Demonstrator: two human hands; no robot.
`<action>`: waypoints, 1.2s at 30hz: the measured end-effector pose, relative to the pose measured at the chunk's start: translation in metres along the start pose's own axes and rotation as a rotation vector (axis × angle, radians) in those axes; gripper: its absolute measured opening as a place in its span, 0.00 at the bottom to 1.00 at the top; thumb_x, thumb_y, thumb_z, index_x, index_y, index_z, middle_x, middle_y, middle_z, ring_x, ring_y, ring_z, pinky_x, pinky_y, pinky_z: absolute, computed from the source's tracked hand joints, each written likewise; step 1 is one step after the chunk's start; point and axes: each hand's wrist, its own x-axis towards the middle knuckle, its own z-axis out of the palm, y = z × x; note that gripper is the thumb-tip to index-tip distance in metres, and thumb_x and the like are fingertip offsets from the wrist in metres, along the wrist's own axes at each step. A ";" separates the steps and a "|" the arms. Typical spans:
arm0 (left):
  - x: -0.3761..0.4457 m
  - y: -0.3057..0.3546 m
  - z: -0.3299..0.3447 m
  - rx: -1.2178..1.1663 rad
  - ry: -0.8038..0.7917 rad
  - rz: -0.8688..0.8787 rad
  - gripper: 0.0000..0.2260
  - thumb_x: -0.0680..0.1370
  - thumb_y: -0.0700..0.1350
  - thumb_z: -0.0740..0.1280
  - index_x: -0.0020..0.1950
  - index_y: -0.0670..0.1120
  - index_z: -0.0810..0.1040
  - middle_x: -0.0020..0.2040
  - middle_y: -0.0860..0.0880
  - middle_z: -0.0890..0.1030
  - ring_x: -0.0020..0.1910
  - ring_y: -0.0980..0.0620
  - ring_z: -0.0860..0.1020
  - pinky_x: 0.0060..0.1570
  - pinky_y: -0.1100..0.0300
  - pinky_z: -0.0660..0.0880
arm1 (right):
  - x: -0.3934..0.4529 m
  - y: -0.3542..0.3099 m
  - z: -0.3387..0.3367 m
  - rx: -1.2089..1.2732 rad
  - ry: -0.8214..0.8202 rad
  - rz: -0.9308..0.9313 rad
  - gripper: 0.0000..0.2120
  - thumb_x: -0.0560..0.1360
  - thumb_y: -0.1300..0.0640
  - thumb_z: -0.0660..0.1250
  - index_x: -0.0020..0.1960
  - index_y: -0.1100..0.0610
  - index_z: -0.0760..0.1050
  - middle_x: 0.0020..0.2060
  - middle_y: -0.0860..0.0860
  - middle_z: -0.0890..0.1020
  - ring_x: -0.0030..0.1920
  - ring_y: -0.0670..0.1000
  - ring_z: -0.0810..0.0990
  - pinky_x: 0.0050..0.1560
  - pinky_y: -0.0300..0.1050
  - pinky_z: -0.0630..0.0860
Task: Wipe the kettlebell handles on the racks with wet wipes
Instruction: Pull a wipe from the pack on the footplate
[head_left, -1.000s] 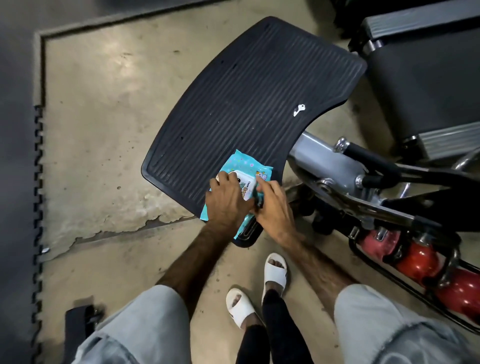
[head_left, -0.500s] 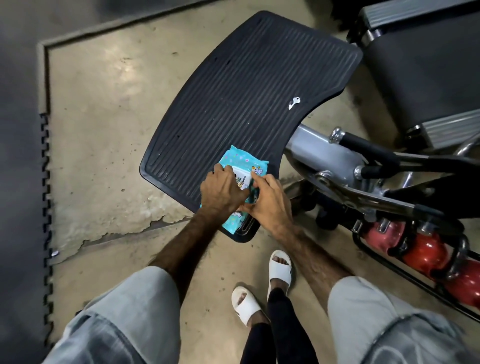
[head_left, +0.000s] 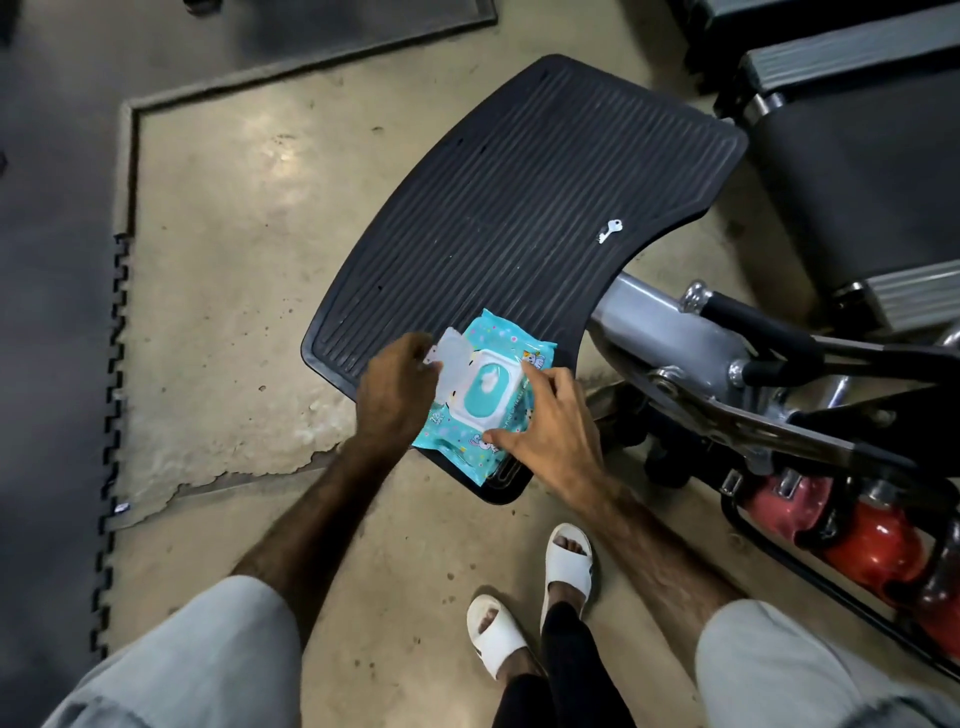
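Left hand (head_left: 397, 392) pinches the flipped-open white lid flap (head_left: 451, 364) of the wet wipes pack (head_left: 488, 400), fingers curled round the flap's edge. Right hand (head_left: 550, 431) rests on the pack's other side, fingers spread and fairly straight, thumb tip on the near edge of the white lid frame, index near the far corner; holding the pack down, not gripping it. Teal opening with a bit of white wipe showing sits between the two hands. Pack lies flat on the near corner of a black ribbed rubber platform (head_left: 519, 208), which stretches away beyond both hands. Small silver key (head_left: 609, 230) on the platform, well beyond the right hand. Right of the right hand: grey metal machine arm (head_left: 670, 332), then red kettlebells (head_left: 878, 540) with dark handles in a black rack (head_left: 810, 571), well apart from the pack. Worn concrete floor (head_left: 234, 234) left of the left hand, black interlocking mats (head_left: 52, 312) further out. White sandals (head_left: 569, 566) below the hands.
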 end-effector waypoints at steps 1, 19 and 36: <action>-0.001 -0.004 0.002 0.158 0.082 0.075 0.15 0.74 0.41 0.70 0.59 0.46 0.75 0.57 0.46 0.78 0.53 0.45 0.76 0.49 0.51 0.76 | 0.000 0.000 0.000 -0.021 0.005 -0.005 0.48 0.62 0.37 0.77 0.74 0.50 0.60 0.62 0.49 0.67 0.61 0.50 0.69 0.57 0.47 0.76; 0.001 0.015 0.038 0.513 -0.040 0.377 0.10 0.77 0.52 0.66 0.48 0.48 0.82 0.46 0.49 0.81 0.48 0.45 0.76 0.46 0.50 0.67 | 0.023 -0.016 -0.012 -0.236 -0.071 -0.086 0.50 0.57 0.31 0.75 0.70 0.54 0.62 0.63 0.52 0.68 0.61 0.53 0.67 0.64 0.51 0.70; 0.001 0.012 0.022 0.085 -0.096 0.370 0.06 0.79 0.46 0.63 0.50 0.43 0.74 0.47 0.46 0.78 0.47 0.47 0.75 0.49 0.50 0.74 | 0.025 -0.025 -0.018 -0.391 -0.050 -0.167 0.49 0.57 0.28 0.72 0.68 0.54 0.62 0.62 0.52 0.69 0.60 0.53 0.67 0.61 0.51 0.67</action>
